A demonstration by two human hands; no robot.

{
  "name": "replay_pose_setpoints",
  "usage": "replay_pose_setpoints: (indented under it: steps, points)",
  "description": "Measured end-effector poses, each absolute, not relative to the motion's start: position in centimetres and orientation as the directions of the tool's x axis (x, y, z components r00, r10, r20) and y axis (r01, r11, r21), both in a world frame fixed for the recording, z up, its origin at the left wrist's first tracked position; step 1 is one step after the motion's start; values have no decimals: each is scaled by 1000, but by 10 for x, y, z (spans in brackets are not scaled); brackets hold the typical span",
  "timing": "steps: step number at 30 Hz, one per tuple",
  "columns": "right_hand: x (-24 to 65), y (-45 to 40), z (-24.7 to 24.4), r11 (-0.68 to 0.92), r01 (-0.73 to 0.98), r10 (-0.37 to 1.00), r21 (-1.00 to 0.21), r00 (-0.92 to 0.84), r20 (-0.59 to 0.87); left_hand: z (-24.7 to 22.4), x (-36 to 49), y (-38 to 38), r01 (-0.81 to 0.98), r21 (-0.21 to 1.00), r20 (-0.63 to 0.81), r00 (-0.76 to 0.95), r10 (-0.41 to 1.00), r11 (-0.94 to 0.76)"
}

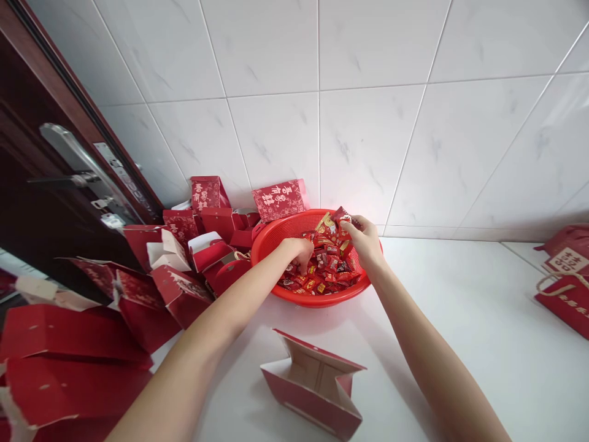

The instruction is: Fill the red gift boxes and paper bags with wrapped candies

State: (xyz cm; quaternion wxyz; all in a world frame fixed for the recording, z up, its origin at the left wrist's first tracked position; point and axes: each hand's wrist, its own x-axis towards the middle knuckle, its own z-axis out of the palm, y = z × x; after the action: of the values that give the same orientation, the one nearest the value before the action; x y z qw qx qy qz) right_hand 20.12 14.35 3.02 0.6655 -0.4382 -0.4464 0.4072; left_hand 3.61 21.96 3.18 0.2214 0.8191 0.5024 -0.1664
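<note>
A red plastic basket with perforated sides holds many wrapped candies, mostly red with some gold. Inside its left part, my left hand reaches down among the candies with fingers bent; its fingertips are partly hidden, so I cannot tell whether it grips one. Over the right side, my right hand pinches a dark red candy packet between thumb and fingers. In front of the basket an open red paper box stands on the white table, its pale inside showing and nothing visible in it.
Several red paper boxes crowd the table's left side, some with open tops. One printed box leans on the tiled wall behind the basket. A red gift bag lies far right. A dark door with a metal handle is at left.
</note>
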Motion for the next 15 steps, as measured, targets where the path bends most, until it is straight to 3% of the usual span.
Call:
replay_pose_setpoints:
  steps: [9, 15]
  points:
    - [204, 143, 31, 256, -171, 945, -952, 250, 209, 30, 23, 221, 875, 403, -457, 446, 769, -268]
    - [204, 141, 35, 217, -229, 961, -949, 220, 167, 49, 22, 204, 789, 559, -256, 458, 851, -256]
